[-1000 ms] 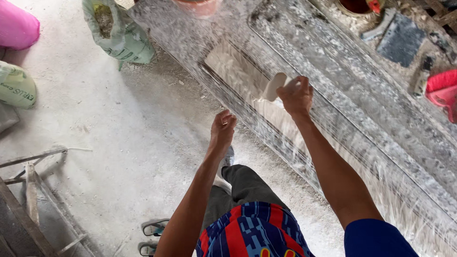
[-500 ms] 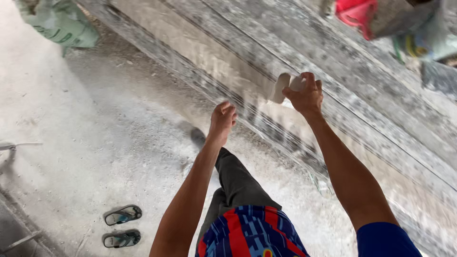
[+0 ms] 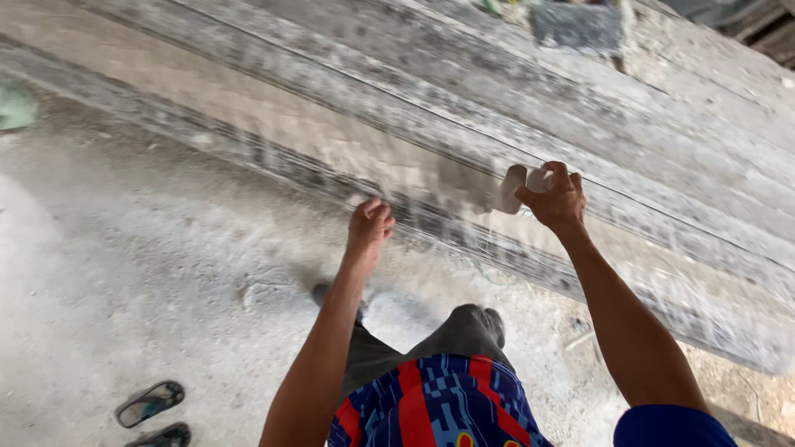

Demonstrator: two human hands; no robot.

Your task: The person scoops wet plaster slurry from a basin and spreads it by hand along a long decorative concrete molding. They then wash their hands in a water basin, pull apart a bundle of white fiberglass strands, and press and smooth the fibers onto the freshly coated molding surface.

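Down at the far left we catch a pair of sandals (image 3: 153,414) lying on the dusty concrete floor (image 3: 124,273), well apart from the hands. Moving across, here is our left hand (image 3: 368,232): fingers loosely curled, holding nothing, fingertips resting on the lower edge of the long moulded slab (image 3: 331,124) that runs across the whole view. The slab is grey and streaked, ridged along its length, and motion blurs much of it.

Below, between the two arms, we see dark trousers (image 3: 451,331) with one knee forward, and a shirt (image 3: 439,406) in red and blue stripes.

On to the right: our right hand (image 3: 555,199) is closed around a pale sanding block (image 3: 512,189), pressed flat against the slab's face. The block sticks out to the left of the fist, touching a smoother, paler patch of the surface. Fine white dust trails down from it over the slab's lower ridges.

At the top edge, a dark square thing sits on the slab's far side, too blurred to name.
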